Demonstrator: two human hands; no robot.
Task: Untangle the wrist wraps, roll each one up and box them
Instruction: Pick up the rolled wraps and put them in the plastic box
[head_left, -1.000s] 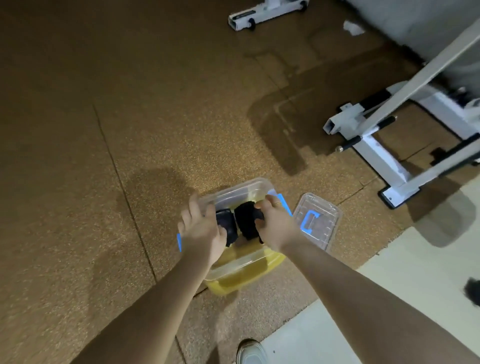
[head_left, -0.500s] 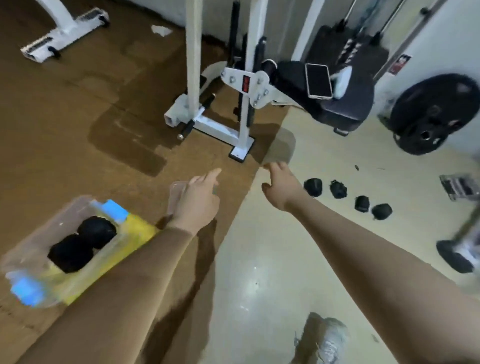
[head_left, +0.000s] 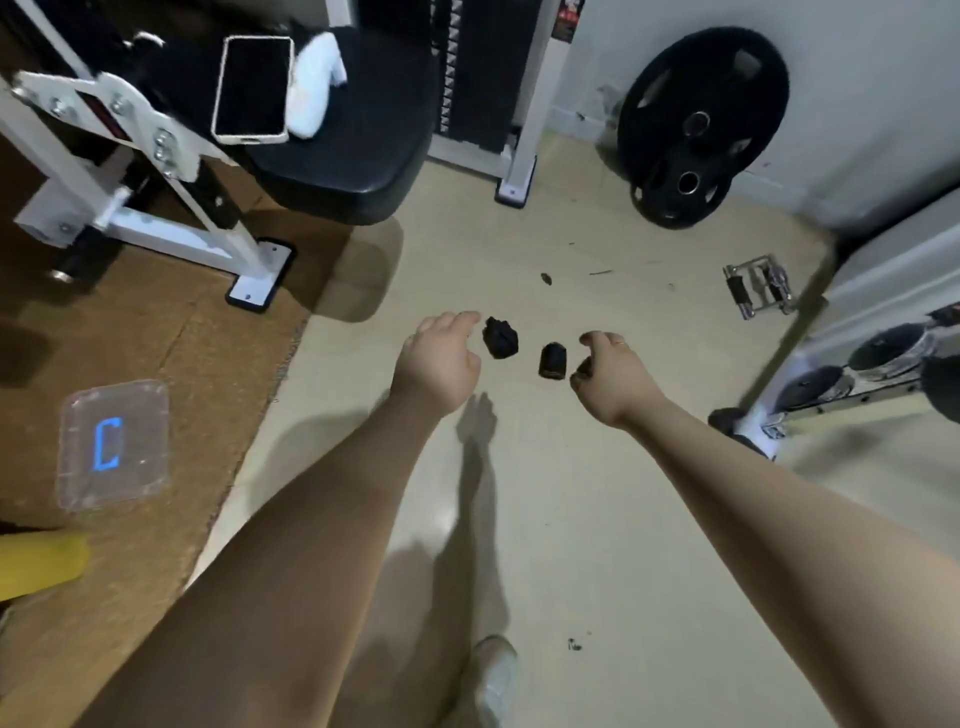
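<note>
Showing a blue "C", clear lid (head_left: 113, 444); left hand (head_left: 441, 358) loose, right hand (head_left: 613, 376) pinching wrap (head_left: 583, 368)

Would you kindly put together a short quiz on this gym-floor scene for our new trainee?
1. True or false: the phone lies on the black bench pad.
2. The clear lid with the blue handle lies on: A) the brown mat; B) the pale floor; C) the bench pad.
3. How many rolled wraps lie in plain view on the floor between the left hand and the right hand?

Key: 1 true; 2 A; 3 two. A further dark piece shows at the right hand's fingers, too hidden to count.
</note>
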